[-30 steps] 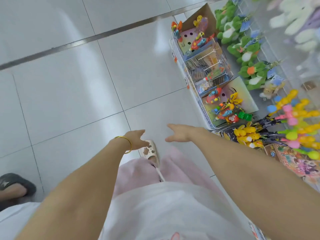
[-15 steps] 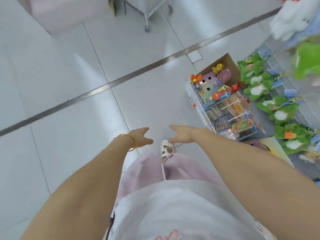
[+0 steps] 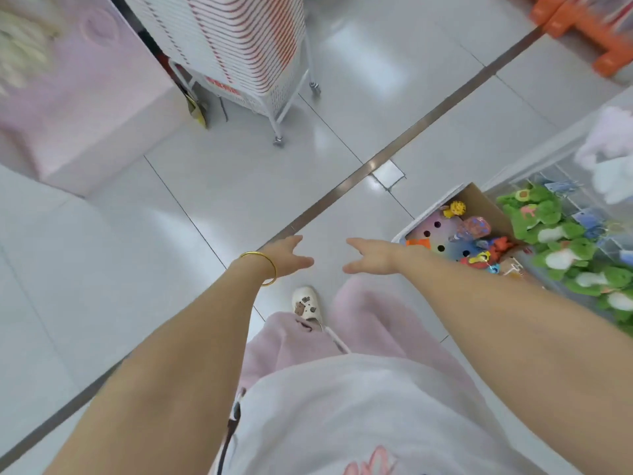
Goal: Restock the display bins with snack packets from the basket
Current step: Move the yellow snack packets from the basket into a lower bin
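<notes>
Stock status, restocking run: early stage or between trips, by judgement; nothing in hand. Left hand (image 3: 286, 255), gold bangle (image 3: 261, 268) at the wrist: fingers spread and relaxed, grasping nothing, held out over the tiled floor (image 3: 239, 186). Right hand (image 3: 371, 257): likewise released, fingers extended, empty, near the left but apart from it. Snack packets: none in view, and no loaded basket is visible either. Stack of red-and-white baskets (image 3: 239, 39) on a wheeled stand (image 3: 277, 121): ahead, well apart from both hands; whether it is the task's basket cannot be told. Clear display bins (image 3: 548, 166), to the right: hold green plush toys (image 3: 548, 214), no snacks visible. Cardboard box of small toys (image 3: 455, 231): on the floor just beside the right forearm. Pink display block (image 3: 85, 108): upper left. Done: nothing that shows. Left, apparently: reaching the packets, picking them up and filling the bins.
</notes>
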Tool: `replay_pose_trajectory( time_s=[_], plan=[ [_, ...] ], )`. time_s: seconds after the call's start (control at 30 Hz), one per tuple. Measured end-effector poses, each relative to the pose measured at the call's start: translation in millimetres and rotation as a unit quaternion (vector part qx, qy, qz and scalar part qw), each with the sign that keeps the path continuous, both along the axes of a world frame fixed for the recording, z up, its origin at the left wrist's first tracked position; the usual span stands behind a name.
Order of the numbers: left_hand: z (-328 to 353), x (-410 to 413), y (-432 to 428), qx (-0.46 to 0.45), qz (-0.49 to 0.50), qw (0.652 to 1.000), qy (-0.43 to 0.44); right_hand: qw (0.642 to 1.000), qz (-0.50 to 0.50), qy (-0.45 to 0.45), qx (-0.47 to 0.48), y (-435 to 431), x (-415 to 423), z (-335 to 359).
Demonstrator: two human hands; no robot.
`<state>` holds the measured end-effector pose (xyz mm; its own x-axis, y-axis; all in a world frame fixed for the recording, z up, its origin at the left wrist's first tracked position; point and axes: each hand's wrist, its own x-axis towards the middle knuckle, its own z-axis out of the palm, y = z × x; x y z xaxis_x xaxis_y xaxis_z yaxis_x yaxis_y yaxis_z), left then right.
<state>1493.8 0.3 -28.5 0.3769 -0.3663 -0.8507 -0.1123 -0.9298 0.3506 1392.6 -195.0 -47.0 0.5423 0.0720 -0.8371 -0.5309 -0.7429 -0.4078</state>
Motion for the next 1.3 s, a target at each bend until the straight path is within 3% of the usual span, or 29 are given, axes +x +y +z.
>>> replay_pose_trajectory(
  time_s=[0.3, 0.83, 1.3],
  plan=[
    [-18.1, 185.0, -143.1, -0.002, -0.088, 0.996, 0.006, 0.995, -0.094, 0.015, -0.009, -121.2, 163.0, -22.7],
    [-21.7, 455.5, -457.5, -0.019, -0.098, 0.995, 0.001, 0.996, -0.09, 0.014, -0.019, -429.4, 434.8, -0.3],
    [-10.6, 759.9, -748.0, -0.022, -0.069, 0.997, 0.003, 0.995, -0.09, 0.019, -0.039, -734.4, 748.2, 18.0]
  ],
)
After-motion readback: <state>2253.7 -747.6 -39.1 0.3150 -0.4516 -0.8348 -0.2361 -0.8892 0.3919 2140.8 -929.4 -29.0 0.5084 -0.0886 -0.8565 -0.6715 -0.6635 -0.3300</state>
